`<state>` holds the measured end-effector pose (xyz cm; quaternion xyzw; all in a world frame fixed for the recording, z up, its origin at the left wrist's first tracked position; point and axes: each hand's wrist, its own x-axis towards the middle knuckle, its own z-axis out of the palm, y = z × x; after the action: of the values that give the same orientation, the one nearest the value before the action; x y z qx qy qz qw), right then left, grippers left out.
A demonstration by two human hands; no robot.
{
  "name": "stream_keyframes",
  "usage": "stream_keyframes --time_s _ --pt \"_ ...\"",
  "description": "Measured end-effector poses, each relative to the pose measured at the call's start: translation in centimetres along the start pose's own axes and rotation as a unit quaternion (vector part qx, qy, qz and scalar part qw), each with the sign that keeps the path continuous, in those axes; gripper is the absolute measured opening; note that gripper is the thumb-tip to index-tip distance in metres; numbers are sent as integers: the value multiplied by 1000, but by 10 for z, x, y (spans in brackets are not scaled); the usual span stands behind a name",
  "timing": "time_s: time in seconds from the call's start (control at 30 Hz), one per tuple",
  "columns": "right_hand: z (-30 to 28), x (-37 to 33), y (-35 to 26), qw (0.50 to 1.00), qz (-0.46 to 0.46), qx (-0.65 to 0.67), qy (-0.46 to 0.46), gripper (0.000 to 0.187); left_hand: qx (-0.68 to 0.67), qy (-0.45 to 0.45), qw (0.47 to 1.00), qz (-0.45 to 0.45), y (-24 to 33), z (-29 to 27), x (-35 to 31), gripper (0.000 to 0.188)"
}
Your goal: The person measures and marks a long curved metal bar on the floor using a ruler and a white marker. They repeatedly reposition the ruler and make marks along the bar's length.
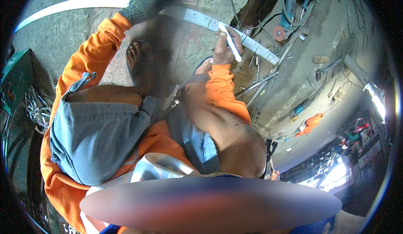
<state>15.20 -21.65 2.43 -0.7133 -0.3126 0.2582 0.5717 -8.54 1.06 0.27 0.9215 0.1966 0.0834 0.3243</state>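
A long, narrow pale metal strip (79, 2) runs across the far side, curved in the fisheye picture. My left hand (152, 3), in a dark knitted glove, is closed around the strip near its middle. To the right of that glove the strip carries several small dark marks or slots. My bare right hand (226, 47) is closed on a slim white stick (230, 43), whose far end lies over the strip. Whether its tip touches the metal I cannot tell. The strip's right end reaches past my right hand.
A teal angle grinder (288, 18) with a reddish disc lies at the far right. Another grinder (299, 109), a hammer (327, 69), rods, cables and an orange cloth (310, 124) are scattered over the floor. At left stands a green metal box (17, 81) beside coiled wire (35, 108).
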Motion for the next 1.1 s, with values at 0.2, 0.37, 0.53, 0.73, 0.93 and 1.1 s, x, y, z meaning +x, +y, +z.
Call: stream_keyframes --time_s 0.2,0.37,0.53,0.73,0.93,1.1 --pt "-38 7 -1 998 15 -9 53 30 98 -42 994 -30 12 0 7 34" --pt "-37 4 3 999 9 14 44 29 84 -63 994 -30 20 -1 11 35" --pt "-36 -3 4 998 21 11 62 26 102 -78 991 -22 18 2 14 36" --pt "-43 -5 5 999 21 30 31 32 108 -80 991 -9 13 6 15 40" --pt "-42 -9 9 998 49 38 14 32 108 -82 991 -16 23 -1 15 43" --pt "-23 -15 11 1000 23 -19 -3 26 115 -83 989 -36 27 -5 15 41"
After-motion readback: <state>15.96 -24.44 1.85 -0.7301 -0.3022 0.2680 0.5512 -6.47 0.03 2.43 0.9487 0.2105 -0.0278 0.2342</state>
